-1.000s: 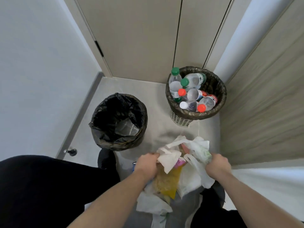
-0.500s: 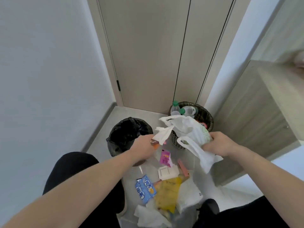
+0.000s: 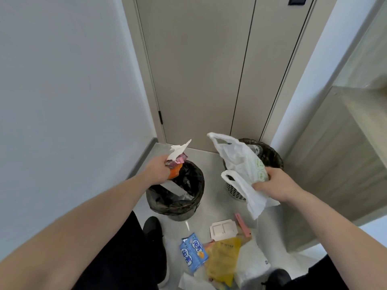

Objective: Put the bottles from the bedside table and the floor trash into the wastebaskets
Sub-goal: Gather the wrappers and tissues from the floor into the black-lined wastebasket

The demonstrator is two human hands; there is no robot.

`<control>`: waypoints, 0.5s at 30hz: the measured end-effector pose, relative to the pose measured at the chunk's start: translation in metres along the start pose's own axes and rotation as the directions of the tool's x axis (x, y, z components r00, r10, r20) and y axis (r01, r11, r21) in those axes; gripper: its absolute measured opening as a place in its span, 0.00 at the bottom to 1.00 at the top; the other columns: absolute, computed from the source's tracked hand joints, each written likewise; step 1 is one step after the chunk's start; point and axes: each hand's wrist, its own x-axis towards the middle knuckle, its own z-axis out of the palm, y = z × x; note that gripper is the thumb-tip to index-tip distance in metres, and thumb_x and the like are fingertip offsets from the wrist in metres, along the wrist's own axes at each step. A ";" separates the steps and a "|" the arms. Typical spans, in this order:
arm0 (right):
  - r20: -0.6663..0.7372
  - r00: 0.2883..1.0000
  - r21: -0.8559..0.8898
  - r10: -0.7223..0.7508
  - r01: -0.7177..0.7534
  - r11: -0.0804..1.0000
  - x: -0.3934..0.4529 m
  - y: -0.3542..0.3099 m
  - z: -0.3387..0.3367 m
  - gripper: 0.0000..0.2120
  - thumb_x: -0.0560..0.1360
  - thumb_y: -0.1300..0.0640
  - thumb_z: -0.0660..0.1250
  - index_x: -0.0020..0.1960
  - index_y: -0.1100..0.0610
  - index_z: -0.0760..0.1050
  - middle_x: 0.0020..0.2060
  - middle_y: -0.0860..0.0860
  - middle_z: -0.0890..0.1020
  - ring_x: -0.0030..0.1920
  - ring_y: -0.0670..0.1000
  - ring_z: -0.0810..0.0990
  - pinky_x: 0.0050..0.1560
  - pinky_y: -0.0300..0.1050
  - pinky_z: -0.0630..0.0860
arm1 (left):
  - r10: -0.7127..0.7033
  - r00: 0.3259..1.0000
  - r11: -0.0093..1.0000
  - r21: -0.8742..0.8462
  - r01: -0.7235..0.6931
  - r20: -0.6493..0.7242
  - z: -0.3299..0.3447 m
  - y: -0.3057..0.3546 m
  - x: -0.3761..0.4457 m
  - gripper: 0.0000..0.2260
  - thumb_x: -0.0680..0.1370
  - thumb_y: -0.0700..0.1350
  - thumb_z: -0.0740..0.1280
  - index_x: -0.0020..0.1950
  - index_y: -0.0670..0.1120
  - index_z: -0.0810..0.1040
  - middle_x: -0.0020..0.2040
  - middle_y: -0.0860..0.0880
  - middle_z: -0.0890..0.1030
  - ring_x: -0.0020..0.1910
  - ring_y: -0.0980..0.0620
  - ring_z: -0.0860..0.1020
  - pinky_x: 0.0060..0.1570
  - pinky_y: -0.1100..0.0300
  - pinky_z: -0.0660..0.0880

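Left grip: left hand (image 3: 157, 172) closed around a small bundle of floor trash: a white tissue (image 3: 178, 151), pink wrappers (image 3: 178, 162) and an orange piece (image 3: 174, 173). The bundle is held just above the near rim of the black-lined wastebasket (image 3: 178, 204).
Right grip: right hand (image 3: 272, 185) clenched on a white plastic bag (image 3: 240, 170), bunched at its middle; both handle loops hang free, one up, one down. The bag hangs in front of the woven wastebasket (image 3: 270, 155).
Handling, bundle: judged very light and soft. Loose pieces can slip out of a partial hold; a full-fist hold is advised until the bundle is over the liner opening.
Handling, bag: judged thin, limp and slippery. Hold at the bunched middle or a handle loop; crumple it before release so that it does not drift.
Remaining floor trash: blue snack packet (image 3: 193, 253), yellow bag (image 3: 222, 258), white tray (image 3: 223, 228), pink strip (image 3: 243, 225) and white sheets lie on the floor (image 3: 209, 164) near the person's feet, all flat and light.
Bottles: one clear bottle (image 3: 256, 149) shows in the woven wastebasket behind the bag.
Hidden: most of the woven wastebasket's contents are covered by the bag. The bedside table top is cut off at the right edge; whether bottles remain there cannot be told. The lower trash pile is cropped by the frame.
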 end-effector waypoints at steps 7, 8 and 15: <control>0.022 1.000 -0.032 -0.019 0.020 0.999 0.025 -0.005 0.009 0.07 0.70 0.58 0.75 0.48 0.55 0.83 0.45 0.51 0.86 0.48 0.51 0.84 0.43 0.43 0.77 | -0.120 0.990 0.990 0.085 0.114 0.071 0.015 -0.023 0.036 0.05 0.80 0.41 0.65 0.54 0.45 0.80 0.45 0.47 0.79 0.37 0.53 0.75 0.31 0.71 0.69; 0.029 0.999 -0.038 -0.018 0.019 0.999 0.029 -0.006 0.010 0.07 0.71 0.58 0.74 0.48 0.54 0.83 0.45 0.51 0.86 0.47 0.50 0.83 0.42 0.42 0.77 | -0.130 0.989 0.989 0.087 0.124 0.075 0.020 -0.027 0.044 0.06 0.79 0.44 0.66 0.52 0.46 0.80 0.45 0.47 0.81 0.41 0.49 0.78 0.37 0.66 0.74; 0.063 0.998 -0.067 -0.012 0.016 0.998 0.046 -0.010 0.022 0.09 0.71 0.57 0.74 0.51 0.52 0.81 0.43 0.45 0.83 0.44 0.45 0.81 0.40 0.40 0.75 | -0.177 0.975 0.970 0.189 0.151 0.131 0.046 -0.052 0.087 0.12 0.80 0.48 0.64 0.63 0.51 0.79 0.56 0.46 0.84 0.52 0.43 0.80 0.54 0.52 0.78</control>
